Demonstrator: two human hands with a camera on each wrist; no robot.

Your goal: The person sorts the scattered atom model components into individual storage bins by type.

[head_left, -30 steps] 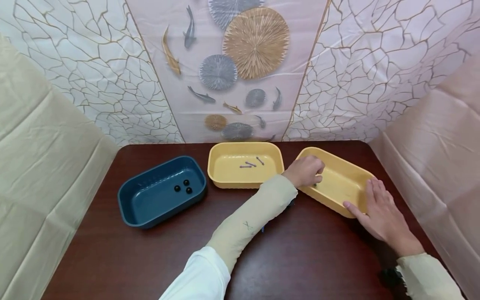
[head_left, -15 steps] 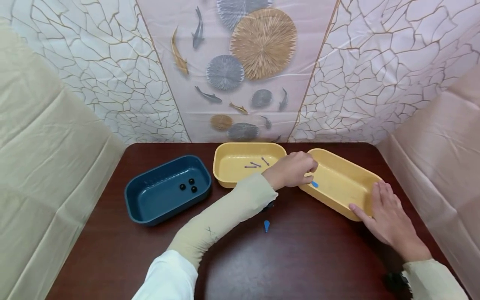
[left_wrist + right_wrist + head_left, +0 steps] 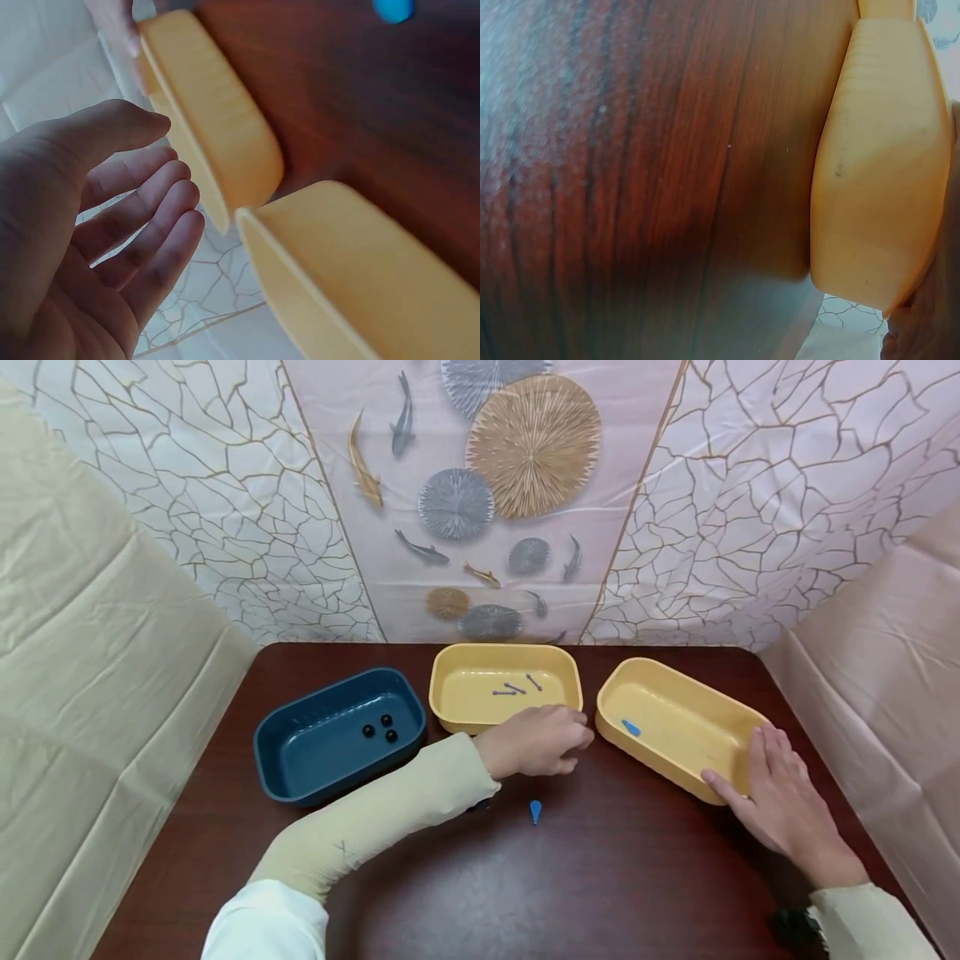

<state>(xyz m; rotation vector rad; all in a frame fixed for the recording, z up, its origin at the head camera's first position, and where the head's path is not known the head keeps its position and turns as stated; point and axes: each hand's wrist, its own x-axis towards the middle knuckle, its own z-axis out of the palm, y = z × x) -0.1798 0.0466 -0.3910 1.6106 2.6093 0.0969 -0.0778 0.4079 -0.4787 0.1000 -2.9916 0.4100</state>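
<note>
My left hand hovers over the table in front of the middle yellow tray. Its fingers are loosely bent, and the left wrist view shows nothing between thumb and fingertips. At the near right corner of the right yellow tray, my right hand rests with fairly straight fingers, its thumb over the near rim. Inside that tray lies a small blue drop-shaped piece. A similar blue piece is on the table just below my left hand. The right wrist view mostly hides the right hand.
Three purple stick-like pieces lie in the middle tray. A dark blue tray at the left holds three black balls. The brown table is bounded by a patterned backdrop and cloth side walls.
My left hand has come out of the right tray and moved left and toward me, leaving a blue piece inside. The right hand stays on the tray corner. The view has shifted slightly.
</note>
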